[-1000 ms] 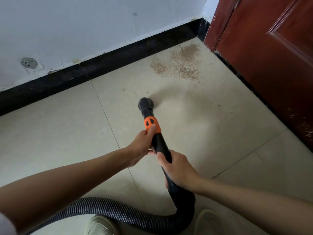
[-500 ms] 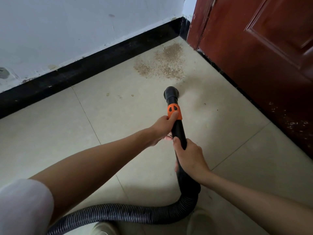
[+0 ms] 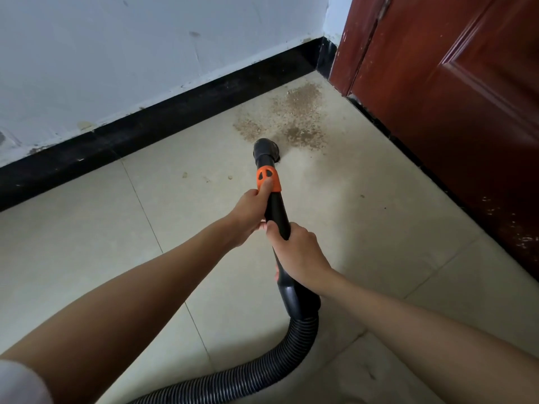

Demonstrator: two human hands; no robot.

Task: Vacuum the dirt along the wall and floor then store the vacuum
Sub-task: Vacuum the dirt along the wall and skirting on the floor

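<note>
A black vacuum wand (image 3: 278,217) with an orange collar (image 3: 268,178) points away from me toward the corner. Its round brush nozzle (image 3: 266,150) rests on the tile at the near edge of a brown dirt patch (image 3: 291,118). My left hand (image 3: 248,217) grips the wand just below the collar, thumb on the orange part. My right hand (image 3: 297,255) holds the wand lower down. The ribbed black hose (image 3: 262,371) curves from the wand's end back toward the bottom left.
A white wall (image 3: 145,53) with a black baseboard (image 3: 175,112) runs along the left and back. A dark red door (image 3: 466,112) closes the right side. A few crumbs (image 3: 207,178) lie on the beige tiles (image 3: 87,243) left of the nozzle.
The nozzle has travelled forward across the tile and now reaches the near edge of the dirt patch. Both hands kept their grip on the wand.
</note>
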